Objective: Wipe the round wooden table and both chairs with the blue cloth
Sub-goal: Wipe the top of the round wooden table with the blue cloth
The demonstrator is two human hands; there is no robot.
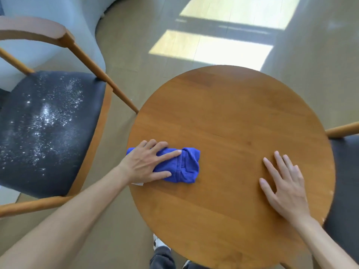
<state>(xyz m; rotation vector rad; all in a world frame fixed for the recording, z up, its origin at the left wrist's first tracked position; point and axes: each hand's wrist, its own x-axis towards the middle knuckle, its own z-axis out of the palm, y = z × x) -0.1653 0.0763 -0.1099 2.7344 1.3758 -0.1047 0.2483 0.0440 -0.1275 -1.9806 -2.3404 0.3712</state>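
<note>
**Hands on the round table, blue cloth under the left**

Both hands lie on the round wooden table, well apart. The left hand presses the blue cloth flat against the top, its fingers stretched over the bunched fabric rather than curled round it. That cloth sits near the table's left edge, one end reaching the rim. The right hand rests palm down on bare wood near the right edge, fingers straight and spread, holding nothing.

Left of the table stands a wooden chair with a dark seat, dusted with white powder across its middle. The second chair shows only partly at the right edge, its dark seat tucked behind the tabletop. Sunlit patches fall across the floor beyond.
</note>
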